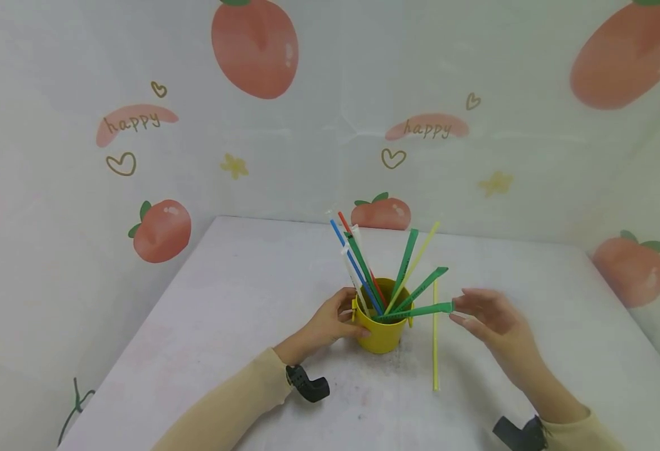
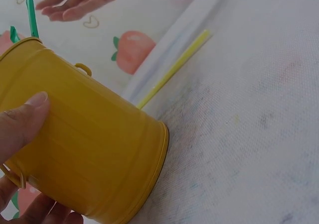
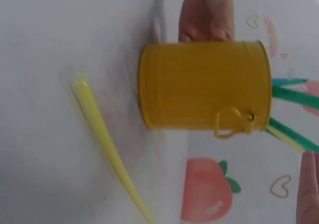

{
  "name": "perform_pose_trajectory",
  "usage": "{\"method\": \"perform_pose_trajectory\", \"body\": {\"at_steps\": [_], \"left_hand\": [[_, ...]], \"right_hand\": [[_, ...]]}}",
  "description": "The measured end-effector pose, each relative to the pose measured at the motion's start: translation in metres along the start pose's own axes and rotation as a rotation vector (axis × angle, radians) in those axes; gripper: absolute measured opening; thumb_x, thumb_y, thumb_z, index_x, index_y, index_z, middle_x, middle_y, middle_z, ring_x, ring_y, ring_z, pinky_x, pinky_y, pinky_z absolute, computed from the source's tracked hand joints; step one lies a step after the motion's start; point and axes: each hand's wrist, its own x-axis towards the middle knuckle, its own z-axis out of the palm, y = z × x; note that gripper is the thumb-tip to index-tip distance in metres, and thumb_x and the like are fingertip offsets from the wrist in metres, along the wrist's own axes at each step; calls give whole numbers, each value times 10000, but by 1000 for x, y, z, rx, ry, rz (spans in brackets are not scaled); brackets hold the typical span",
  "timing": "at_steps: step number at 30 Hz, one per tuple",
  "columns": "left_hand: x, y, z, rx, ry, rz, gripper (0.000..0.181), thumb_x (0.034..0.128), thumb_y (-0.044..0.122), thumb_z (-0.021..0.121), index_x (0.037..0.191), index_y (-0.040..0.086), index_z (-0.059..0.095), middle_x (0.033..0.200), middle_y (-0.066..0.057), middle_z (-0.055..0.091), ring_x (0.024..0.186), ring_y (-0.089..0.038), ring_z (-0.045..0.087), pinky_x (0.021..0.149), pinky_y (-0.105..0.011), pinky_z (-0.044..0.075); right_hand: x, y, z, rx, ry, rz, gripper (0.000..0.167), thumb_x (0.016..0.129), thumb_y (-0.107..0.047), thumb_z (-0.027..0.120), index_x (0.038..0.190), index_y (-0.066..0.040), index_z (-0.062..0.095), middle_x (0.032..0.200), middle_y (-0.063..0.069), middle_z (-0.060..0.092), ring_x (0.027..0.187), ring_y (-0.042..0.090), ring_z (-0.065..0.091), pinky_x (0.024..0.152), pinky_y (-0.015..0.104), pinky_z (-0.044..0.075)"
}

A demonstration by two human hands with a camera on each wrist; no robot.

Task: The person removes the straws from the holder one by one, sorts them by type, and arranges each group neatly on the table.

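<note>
A small yellow bucket (image 1: pixel 383 338) stands upright on the table, holding several wrapped straws. My left hand (image 1: pixel 332 319) grips its left side, thumb on the front wall and fingers behind. Green straws (image 1: pixel 420 288) lean out to the right, one nearly level across the rim. A blue straw (image 1: pixel 355 266), a red straw (image 1: pixel 344 220) and white ones lean left, and a yellow straw (image 1: pixel 422 250) leans right. My right hand (image 1: pixel 496 319) is beside the tip of the lowest green straw, fingers loosely extended and thumb apart. In the left wrist view, the right hand (image 2: pixel 82 0) holds nothing.
Another yellow straw (image 1: pixel 435 357) lies on the white table (image 1: pixel 251 275), right of the bucket and under the low green straw. Behind the table hangs a white backdrop (image 1: pixel 319 150) printed with fruit and hearts. A dark green cord (image 1: pixel 76 401) shows at the far left.
</note>
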Motion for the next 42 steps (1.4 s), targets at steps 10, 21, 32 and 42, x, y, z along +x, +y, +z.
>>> {"method": "perform_pose_trajectory", "body": {"at_steps": [10, 21, 32, 42], "left_hand": [[-1, 1, 1, 5, 6, -12, 697, 801, 83, 784, 1387, 80, 408, 1414, -105, 468, 1360, -290, 427, 1136, -421, 362], [0, 0, 1, 10, 18, -14, 711, 801, 99, 788, 1398, 79, 403, 1424, -106, 463, 1357, -292, 433, 1131, -427, 367], [-1, 0, 1, 1, 7, 2, 706, 805, 111, 789, 1395, 80, 402, 1418, -109, 469, 1350, -291, 439, 1128, -430, 371], [-2, 2, 2, -10, 14, -21, 705, 801, 105, 791, 1392, 106, 408, 1422, -80, 469, 1356, -271, 435, 1129, -423, 371]], "right_hand": [[2, 6, 17, -73, -13, 13, 463, 869, 150, 590, 1307, 23, 511, 1234, -27, 621, 1106, 83, 629, 902, 244, 550], [18, 6, 27, -223, -8, 32, 356, 855, 143, 615, 1199, 105, 530, 1133, -32, 646, 1081, 53, 611, 901, 180, 534], [22, 12, 31, -104, -25, -82, 324, 838, 211, 575, 1126, 63, 597, 1096, -2, 674, 1003, 95, 635, 874, 183, 549], [23, 15, 32, -77, -29, -105, 292, 831, 227, 568, 1073, 70, 607, 1066, 5, 678, 994, 94, 645, 855, 188, 558]]}}
